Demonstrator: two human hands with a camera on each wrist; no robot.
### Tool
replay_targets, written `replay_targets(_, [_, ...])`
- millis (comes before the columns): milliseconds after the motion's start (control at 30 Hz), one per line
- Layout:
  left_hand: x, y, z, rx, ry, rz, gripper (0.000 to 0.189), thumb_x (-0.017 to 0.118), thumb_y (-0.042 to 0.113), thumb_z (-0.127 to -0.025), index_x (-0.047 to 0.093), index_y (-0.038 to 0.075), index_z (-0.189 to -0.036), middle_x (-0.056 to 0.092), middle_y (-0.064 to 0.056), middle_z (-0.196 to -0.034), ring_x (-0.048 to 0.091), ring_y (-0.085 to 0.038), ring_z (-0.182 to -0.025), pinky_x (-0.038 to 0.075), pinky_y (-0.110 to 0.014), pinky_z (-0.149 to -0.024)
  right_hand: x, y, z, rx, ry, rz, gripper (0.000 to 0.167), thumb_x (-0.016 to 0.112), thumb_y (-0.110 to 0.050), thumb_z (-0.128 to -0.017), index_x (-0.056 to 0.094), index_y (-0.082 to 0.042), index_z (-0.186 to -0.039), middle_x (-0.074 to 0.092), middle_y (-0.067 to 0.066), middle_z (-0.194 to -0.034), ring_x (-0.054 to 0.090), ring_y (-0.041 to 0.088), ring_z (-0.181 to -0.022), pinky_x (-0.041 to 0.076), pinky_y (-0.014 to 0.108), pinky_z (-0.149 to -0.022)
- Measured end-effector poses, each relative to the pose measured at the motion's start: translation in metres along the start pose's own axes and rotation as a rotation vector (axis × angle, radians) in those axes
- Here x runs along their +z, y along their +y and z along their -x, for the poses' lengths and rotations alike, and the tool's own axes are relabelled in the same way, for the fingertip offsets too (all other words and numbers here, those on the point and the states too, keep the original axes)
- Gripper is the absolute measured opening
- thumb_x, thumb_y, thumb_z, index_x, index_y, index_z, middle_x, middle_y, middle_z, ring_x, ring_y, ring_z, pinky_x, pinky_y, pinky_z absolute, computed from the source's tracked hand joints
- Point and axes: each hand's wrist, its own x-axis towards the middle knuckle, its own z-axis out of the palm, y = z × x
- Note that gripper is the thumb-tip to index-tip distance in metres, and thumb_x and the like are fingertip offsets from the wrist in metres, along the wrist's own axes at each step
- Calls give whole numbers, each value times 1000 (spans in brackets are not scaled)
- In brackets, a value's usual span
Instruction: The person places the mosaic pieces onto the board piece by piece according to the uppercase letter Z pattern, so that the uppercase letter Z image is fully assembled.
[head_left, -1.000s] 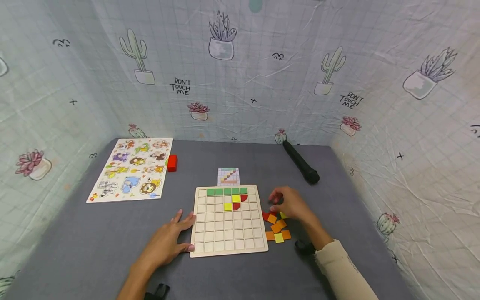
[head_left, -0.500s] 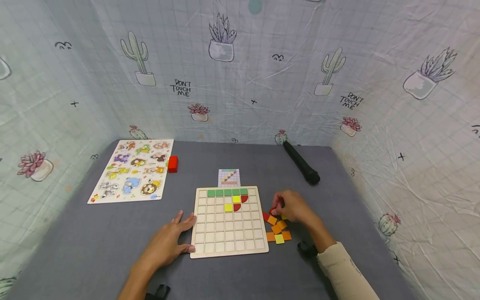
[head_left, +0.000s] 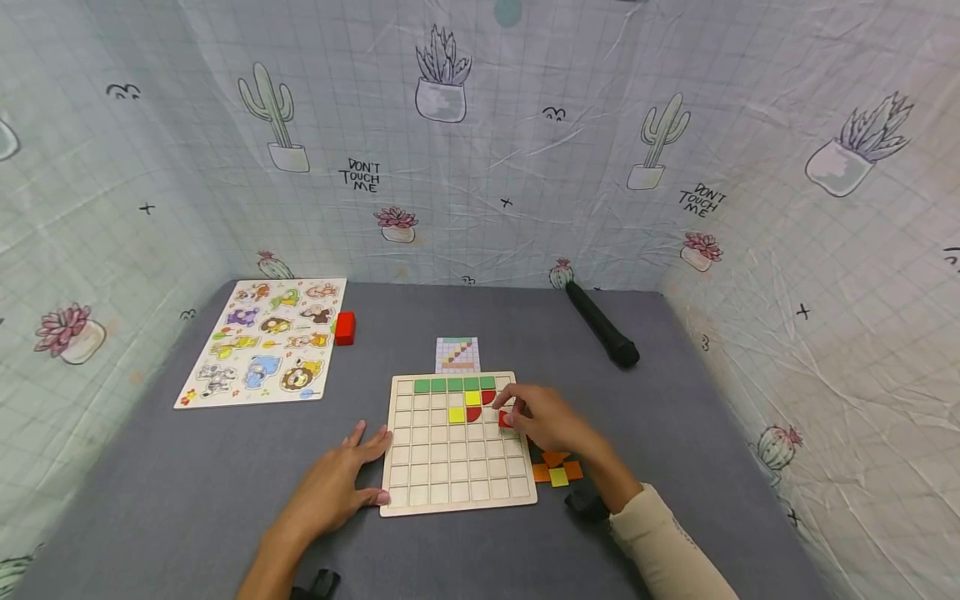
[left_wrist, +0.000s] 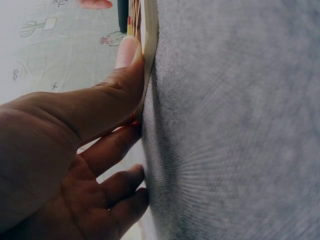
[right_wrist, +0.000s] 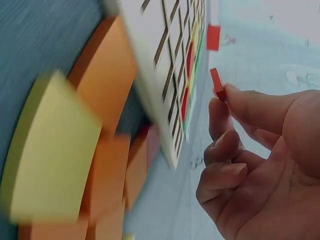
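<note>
Red piece (head_left: 505, 420): you had it over the board near the right edge; whether it touched the cells could not be told.
Right hand (head_left: 553, 423): your thumb and a fingertip were closed on the piece, with the other fingers loosely curled.
Feel: it looked light, stiff and hardly fragile; its smooth faces might have slipped, so a gentle pinch on opposite sides probably suited you best.
Left hand (head_left: 341, 483): your fingers were spread, grasping nothing, some tips against the board's left edge.
Board (head_left: 457, 468): it looked rigid, wooden and easily nudged, best steadied by its rim; green pieces (head_left: 454, 384) filled part of the far row.
Loose pieces (head_left: 558, 477): orange and yellow ones lay just beside the board's right edge.
Table (head_left: 450, 558): grey and matt, probably not slippery.
Room: cactus-print cloth (head_left: 487, 167) rose behind and on both sides; a black microphone (head_left: 600, 325) lay well apart from you.
</note>
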Motion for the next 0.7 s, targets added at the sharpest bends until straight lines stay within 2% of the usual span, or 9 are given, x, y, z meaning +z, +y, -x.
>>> replay_targets(167, [0, -1, 1, 5, 11, -9, 91, 95, 32, -74, 57, 15, -155, 51, -4, -163, 38, -44, -156, 48, -67, -108, 16, -14, -10, 16, 46, -20, 10, 74, -14, -100, 72, -15, -110, 66, -3, -85, 56, 16, -67, 45, 27, -60])
replay_targets(300, [0, 0, 1, 10, 15, -14, 91, 95, 32, -74, 57, 15, -155, 52, -4, -163, 39, -44, -156, 48, -66, -108, 29, -24, -18, 39, 85, -12, 12, 82, -18, -95, 71, -18, -99, 65, -6, -80, 57, 13, -68, 45, 27, -62])
replay_targets(500, [1, -1, 0, 17, 25, -28, 92, 95, 32, -73, 58, 15, -155, 53, -5, -162, 41, -44, -154, 49, -66, -107, 45, -34, -28, 66, 83, 2, 17, 85, -20, -92, 69, -20, -90, 65, -7, -73, 58, 12, -63, 43, 27, -58])
replay_targets(700, [2, -2, -2, 9, 24, -33, 92, 96, 31, -73, 57, 14, -155, 52, -6, -163, 40, -45, -155, 48, -67, -107, 58, -39, -36, 92, 118, 82, 20, 88, -23, -89, 68, -23, -84, 61, -10, -68, 56, 10, -62, 41, 27, -57])
